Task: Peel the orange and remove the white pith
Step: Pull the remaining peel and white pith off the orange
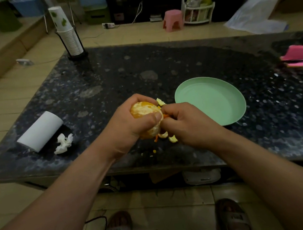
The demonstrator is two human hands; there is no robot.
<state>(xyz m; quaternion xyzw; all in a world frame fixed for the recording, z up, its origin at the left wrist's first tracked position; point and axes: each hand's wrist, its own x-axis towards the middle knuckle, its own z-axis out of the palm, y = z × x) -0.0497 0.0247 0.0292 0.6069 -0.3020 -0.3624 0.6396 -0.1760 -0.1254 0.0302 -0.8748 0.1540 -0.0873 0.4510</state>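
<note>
Dim indoor shot, underexposed, with a warm yellow-green cast. The dark stone table (179, 61) reads near black, and small specular glints cluster on its right half and near edge. The cup stack (68, 38) and paper roll (39, 131) throw soft shadows toward the near right. Wide-angle bending is heavy: table edges bow and forearms stretch at the bottom corners. Background is soft, noisy and smeared. The orange (145, 111) at centre is fairly sharp and not clipped.

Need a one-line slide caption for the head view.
Left hand grips the partly peeled orange while the right hand pinches a strip of peel, beside a round mint-green plate.
</note>
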